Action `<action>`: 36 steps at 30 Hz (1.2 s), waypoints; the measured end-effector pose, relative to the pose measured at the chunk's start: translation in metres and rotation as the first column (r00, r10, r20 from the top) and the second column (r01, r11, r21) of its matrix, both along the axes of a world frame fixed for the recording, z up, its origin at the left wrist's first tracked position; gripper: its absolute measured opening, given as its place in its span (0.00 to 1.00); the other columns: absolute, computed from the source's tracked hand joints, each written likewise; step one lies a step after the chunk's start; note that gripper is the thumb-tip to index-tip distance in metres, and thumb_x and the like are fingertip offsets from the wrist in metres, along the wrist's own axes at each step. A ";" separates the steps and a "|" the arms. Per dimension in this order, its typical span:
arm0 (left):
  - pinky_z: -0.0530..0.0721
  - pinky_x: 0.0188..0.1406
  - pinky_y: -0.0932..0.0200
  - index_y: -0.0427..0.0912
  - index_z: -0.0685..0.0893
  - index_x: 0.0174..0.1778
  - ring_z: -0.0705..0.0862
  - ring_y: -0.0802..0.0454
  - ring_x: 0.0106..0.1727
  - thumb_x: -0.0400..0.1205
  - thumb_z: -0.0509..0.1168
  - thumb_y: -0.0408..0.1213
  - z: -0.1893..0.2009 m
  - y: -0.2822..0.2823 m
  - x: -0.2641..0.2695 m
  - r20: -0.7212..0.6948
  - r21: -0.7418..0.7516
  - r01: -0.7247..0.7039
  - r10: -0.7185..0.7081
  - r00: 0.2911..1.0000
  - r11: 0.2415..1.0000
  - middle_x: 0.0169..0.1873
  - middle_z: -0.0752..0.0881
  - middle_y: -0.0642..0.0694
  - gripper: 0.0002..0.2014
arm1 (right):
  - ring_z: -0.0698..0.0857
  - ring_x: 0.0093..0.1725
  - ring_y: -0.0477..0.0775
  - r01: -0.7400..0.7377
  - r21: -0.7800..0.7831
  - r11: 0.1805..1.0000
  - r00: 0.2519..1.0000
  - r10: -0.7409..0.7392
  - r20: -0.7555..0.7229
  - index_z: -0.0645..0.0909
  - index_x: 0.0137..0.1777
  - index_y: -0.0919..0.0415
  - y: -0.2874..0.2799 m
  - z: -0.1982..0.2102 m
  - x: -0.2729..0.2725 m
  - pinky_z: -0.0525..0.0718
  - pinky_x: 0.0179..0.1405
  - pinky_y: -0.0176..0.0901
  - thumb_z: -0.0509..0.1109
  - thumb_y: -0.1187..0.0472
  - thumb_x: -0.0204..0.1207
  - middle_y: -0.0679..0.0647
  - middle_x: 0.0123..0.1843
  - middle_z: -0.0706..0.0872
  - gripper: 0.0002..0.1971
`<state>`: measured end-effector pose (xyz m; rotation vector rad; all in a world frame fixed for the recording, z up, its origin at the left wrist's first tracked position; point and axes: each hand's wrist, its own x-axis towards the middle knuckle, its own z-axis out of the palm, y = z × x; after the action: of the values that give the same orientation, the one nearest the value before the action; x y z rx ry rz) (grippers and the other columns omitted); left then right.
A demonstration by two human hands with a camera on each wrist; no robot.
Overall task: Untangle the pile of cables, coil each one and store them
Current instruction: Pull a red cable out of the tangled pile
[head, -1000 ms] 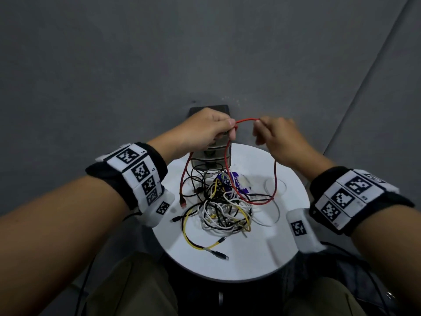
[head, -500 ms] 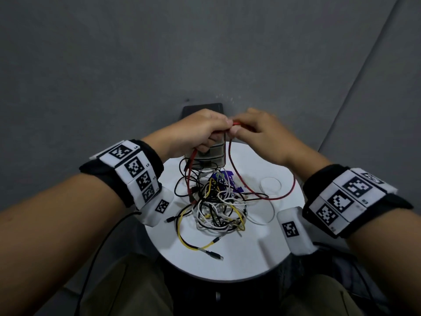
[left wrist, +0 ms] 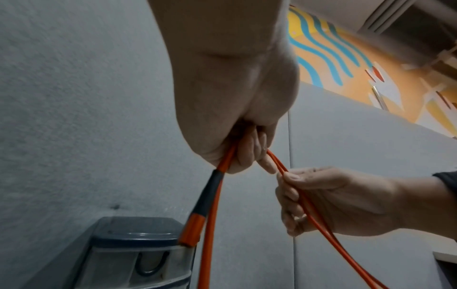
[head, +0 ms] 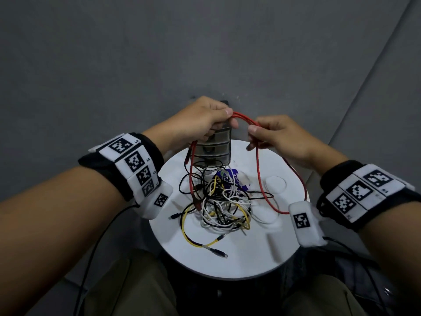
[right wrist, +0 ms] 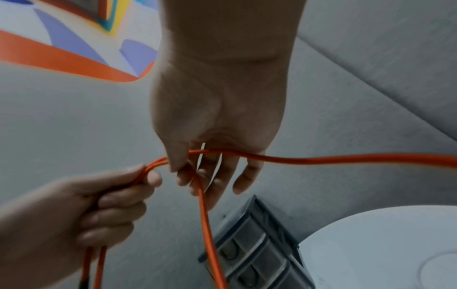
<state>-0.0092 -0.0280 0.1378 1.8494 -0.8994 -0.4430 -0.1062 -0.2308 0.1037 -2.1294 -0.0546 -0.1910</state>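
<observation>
While both forearms reach out over the round white surface (head: 239, 258), each with a black wrist band carrying white coded tags, the person's two hands meet above its far edge. Largest on that surface is the loose tangle of white, black and yellow cables (head: 224, 209), lying near the middle. Behind it, at the far edge against the grey wall, stands a small grey plastic drawer unit (head: 213, 149) with clear drawer fronts.

The left hand (head: 200, 123) is raised knuckles-up over the drawer unit, its fingers (left wrist: 249, 154) curled tight round several strands of the thin red cable (head: 258, 169), thumb pressed on top. From this fist one red cable end with a dark collar (left wrist: 205, 197) hangs straight down just in front of the drawer unit, alongside a second strand that drops to the tangle.

The right hand (head: 280, 137) is level with it and just beside it, thumb and forefinger pinching the same red cable; in the right wrist view the remaining fingers (right wrist: 222, 176) are loosely extended downward, with the cable passing across them. Between the two hands the cable forms a short doubled arch. From the right hand it falls in a long loop that sweeps over the right side of the surface and back toward the tangle.
</observation>
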 end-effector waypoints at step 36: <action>0.74 0.24 0.63 0.41 0.81 0.41 0.74 0.53 0.23 0.92 0.57 0.37 -0.068 -0.068 0.001 -0.677 -0.284 -0.521 0.216 0.703 0.805 0.25 0.76 0.47 0.14 | 0.87 0.56 0.53 0.121 0.546 0.829 0.976 0.002 -0.219 0.38 0.89 0.41 0.048 -0.049 0.032 0.90 0.51 0.49 0.66 0.43 0.85 0.47 0.74 0.78 0.43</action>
<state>-0.0077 -0.0961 0.0701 1.2581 -0.1199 -0.4797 -0.0742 -0.1833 0.0547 -1.5512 0.1766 -0.0081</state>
